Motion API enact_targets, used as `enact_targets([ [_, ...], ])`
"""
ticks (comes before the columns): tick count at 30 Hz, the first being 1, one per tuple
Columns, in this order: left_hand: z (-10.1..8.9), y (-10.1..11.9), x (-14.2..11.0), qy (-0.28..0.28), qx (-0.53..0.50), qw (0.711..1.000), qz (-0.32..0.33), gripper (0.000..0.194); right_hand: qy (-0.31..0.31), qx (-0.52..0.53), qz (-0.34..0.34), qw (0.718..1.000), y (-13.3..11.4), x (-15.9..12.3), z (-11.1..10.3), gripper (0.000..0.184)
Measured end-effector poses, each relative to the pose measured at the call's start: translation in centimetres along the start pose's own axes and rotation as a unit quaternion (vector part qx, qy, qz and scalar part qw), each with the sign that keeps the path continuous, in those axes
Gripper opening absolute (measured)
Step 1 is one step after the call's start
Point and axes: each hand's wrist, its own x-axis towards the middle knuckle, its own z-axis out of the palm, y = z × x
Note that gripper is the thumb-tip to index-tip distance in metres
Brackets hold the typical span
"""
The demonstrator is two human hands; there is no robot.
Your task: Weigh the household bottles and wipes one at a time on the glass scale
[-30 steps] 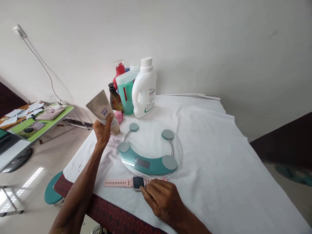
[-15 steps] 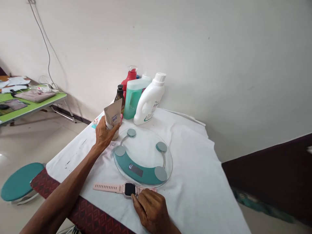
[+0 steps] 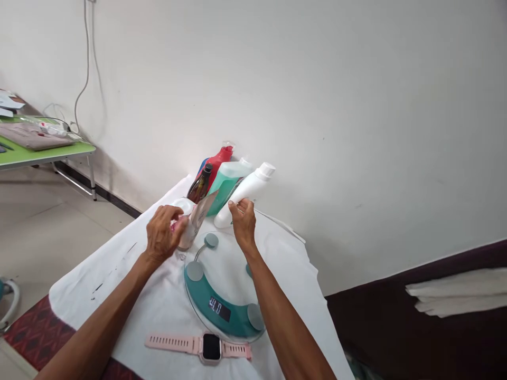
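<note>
My left hand [image 3: 164,232] is curled at the table's left side, its fingers around a pink-and-white container [image 3: 184,205] that they partly hide. Right beside those fingers, a beige squeeze tube [image 3: 204,210] stands tilted. My right hand [image 3: 244,220] is closed at the lower body of a white detergent bottle [image 3: 253,184], hiding part of it. Below my hands lies a round glass bathroom scale [image 3: 222,311] with a teal band and a lit display; my right forearm covers part of its right side. A pink-strapped smartwatch [image 3: 211,347] lies flat in front of the scale.
Beside the white bottle stand a green bottle [image 3: 224,184], a red bottle [image 3: 218,158] and a dark pump bottle [image 3: 201,182]. White cloth [image 3: 119,274] covers the table, close to the wall. A green side table [image 3: 47,150] stands at left.
My right hand has left the smartwatch and reached up to the white bottle. My left hand has let go of the beige tube and moved to the container beside it. The scale's display shows digits now.
</note>
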Motion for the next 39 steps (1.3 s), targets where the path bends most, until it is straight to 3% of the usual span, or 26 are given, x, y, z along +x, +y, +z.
enact_targets([
  [5,1.6,0.4,-1.4,-0.049,0.013,0.994,0.1,0.086,0.068,0.041,0.043,0.996,1.6,3.0,4.3,0.039],
  [9,2.7,-0.9,-2.1,-0.074,0.027,0.991,0.111,0.09,0.122,0.094,0.058,0.986,2.1,4.0,4.6,0.039],
  [15,3.3,-2.5,-2.5,-0.11,0.058,0.989,0.074,0.087,0.2,0.121,0.07,0.97,2.8,4.9,-0.6,0.047],
  [20,3.5,-2.8,-2.6,-0.11,0.081,0.987,0.083,0.087,0.226,0.14,0.093,0.96,3.3,6.0,-4.9,0.05],
  [24,3.6,-3.0,-2.7,-0.12,0.096,0.985,0.08,0.089,0.215,0.16,0.032,0.963,2.1,5.6,-7.1,0.05],
  [28,3.6,-3.1,-2.7,-0.116,0.095,0.985,0.083,0.087,0.176,0.198,-0.008,0.964,-1.1,3.7,-10.2,0.051],
  [32,3.6,-3.2,-2.7,-0.126,0.091,0.985,0.069,0.087,0.079,0.188,-0.029,0.979,-3.9,0.5,-13.6,0.057],
  [35,3.6,-3.3,-2.7,-0.137,0.09,0.985,0.057,0.087,0.045,0.163,-0.038,0.985,-4.8,-2.4,-15.1,0.064],
  [39,3.5,-3.4,-2.6,-0.141,0.085,0.984,0.063,0.085,0.044,0.159,-0.026,0.986,-5.1,-5.8,-15.9,0.068],
])
